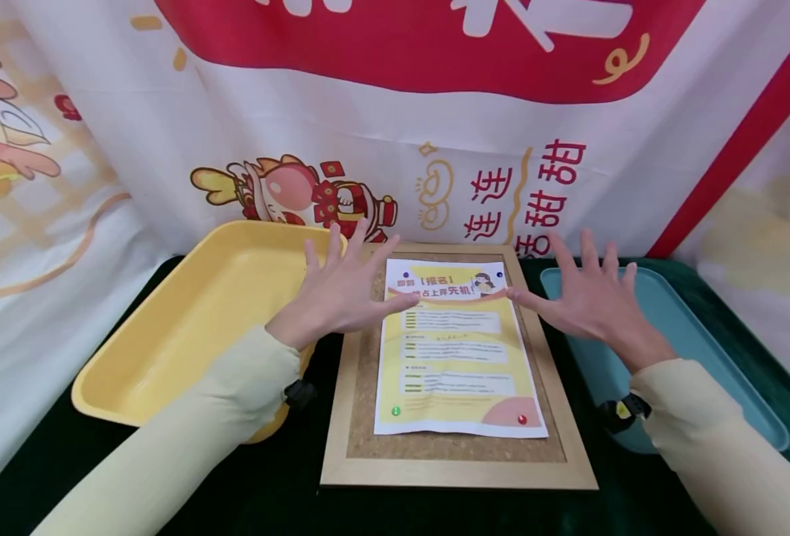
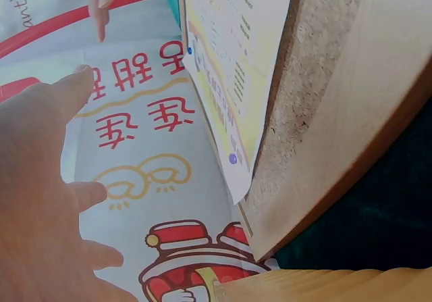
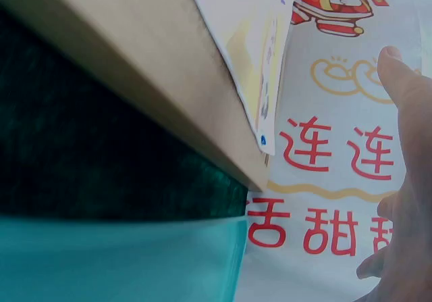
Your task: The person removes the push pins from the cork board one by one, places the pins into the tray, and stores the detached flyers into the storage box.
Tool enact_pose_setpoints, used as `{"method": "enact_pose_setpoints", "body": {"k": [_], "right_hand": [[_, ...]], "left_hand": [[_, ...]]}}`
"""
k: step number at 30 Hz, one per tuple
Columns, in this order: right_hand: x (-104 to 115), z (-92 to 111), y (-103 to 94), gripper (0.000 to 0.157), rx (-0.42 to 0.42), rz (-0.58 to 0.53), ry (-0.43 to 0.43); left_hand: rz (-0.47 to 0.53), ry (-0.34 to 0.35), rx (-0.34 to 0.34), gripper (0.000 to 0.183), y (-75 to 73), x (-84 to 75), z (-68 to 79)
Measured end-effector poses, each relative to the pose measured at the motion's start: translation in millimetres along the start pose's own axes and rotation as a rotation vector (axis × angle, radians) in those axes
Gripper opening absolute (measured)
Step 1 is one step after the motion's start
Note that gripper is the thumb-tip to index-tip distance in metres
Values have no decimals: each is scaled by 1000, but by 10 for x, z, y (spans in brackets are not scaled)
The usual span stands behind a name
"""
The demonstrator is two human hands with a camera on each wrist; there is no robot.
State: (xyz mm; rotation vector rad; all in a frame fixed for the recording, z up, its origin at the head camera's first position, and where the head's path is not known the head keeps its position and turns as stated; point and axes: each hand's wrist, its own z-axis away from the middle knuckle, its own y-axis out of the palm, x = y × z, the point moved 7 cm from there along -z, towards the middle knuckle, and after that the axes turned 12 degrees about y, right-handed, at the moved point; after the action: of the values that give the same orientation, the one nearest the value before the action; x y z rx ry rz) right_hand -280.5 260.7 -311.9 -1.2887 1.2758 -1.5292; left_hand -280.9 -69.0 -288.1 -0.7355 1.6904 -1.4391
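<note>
A cork board [image 1: 458, 450] with a pale wooden frame lies in the middle. On it a yellow and white printed poster [image 1: 458, 357] is held at the corners by push pins: two dark blue ones at the top, a green pin [image 1: 396, 411] at lower left and a red pin [image 1: 522, 420] at lower right. My left hand [image 1: 341, 286] hovers, fingers spread, over the board's left edge and the yellow tray. Above the board's right edge and the blue tray, my right hand [image 1: 589, 298] is spread as well. Neither hand holds anything.
To the left stands a deep yellow tray [image 1: 187, 320], and a shallow blue tray [image 1: 709, 357] lies to the right. A dark green cloth [image 1: 267, 491] covers the table. Behind rises a white printed banner [image 1: 368, 112] with red lettering and cartoon figures.
</note>
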Motion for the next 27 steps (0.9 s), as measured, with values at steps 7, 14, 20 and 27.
{"method": "enact_pose_setpoints", "body": {"k": [7, 14, 20, 27], "right_hand": [[-44, -24, 23, 124, 4, 1, 2], [-28, -6, -61, 113, -97, -106, -34], [54, -5, -104, 108, -107, -152, -39], [235, 4, -107, 98, -53, -221, -86]], "left_hand": [[80, 14, 14, 97, -1, -7, 67], [142, 125, 86, 86, 87, -52, 56], [250, 180, 193, 81, 244, -61, 91], [311, 327, 343, 78, 475, -144, 96]]}}
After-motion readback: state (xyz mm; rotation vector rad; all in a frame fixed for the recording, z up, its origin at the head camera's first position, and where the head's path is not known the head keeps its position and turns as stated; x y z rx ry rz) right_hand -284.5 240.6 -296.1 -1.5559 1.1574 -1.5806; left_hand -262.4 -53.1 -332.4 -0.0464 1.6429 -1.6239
